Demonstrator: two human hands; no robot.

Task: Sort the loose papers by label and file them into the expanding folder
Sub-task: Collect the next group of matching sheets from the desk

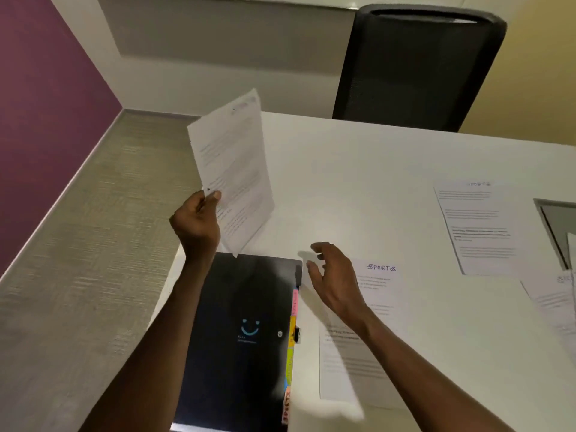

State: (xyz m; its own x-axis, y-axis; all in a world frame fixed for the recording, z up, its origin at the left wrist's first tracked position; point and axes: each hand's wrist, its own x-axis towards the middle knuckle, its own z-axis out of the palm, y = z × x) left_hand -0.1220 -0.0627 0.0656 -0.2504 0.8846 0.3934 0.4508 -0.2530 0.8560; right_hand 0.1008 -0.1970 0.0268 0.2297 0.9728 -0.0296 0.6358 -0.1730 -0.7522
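Left hand (196, 222) is up off the desk, thumb and fingers pinched on the lower edge of a white printed sheet of paper (232, 169), and that sheet stands nearly upright in the air, its bottom corner hanging just above the far end of the folder. The label at its top is too blurred to read. Right hand (335, 277) holds nothing: fingers spread and loosely curled, hovering just beside the folder's upper right corner, above the near paper.

Below both hands lies the black expanding folder with a small blue smiley printed on its cover (240, 338), flat on the white desk (358, 169) and looking closed, with its coloured index tabs (292, 338) in pink, yellow, green and orange sticking out along the right edge. Just right of it, a white sheet headed "SPORTS" in blue handwriting (361, 353) lies flat, partly under the right forearm. Further out, a second printed sheet with a faint matching heading (477, 229) lies well apart, and more loose pages (551, 300) crowd the right edge.

So, early going by my reckoning: one sheet in hand, at least three on the table, nothing visibly slotted in. The folder needs opening and a tab finding for the held sheet.
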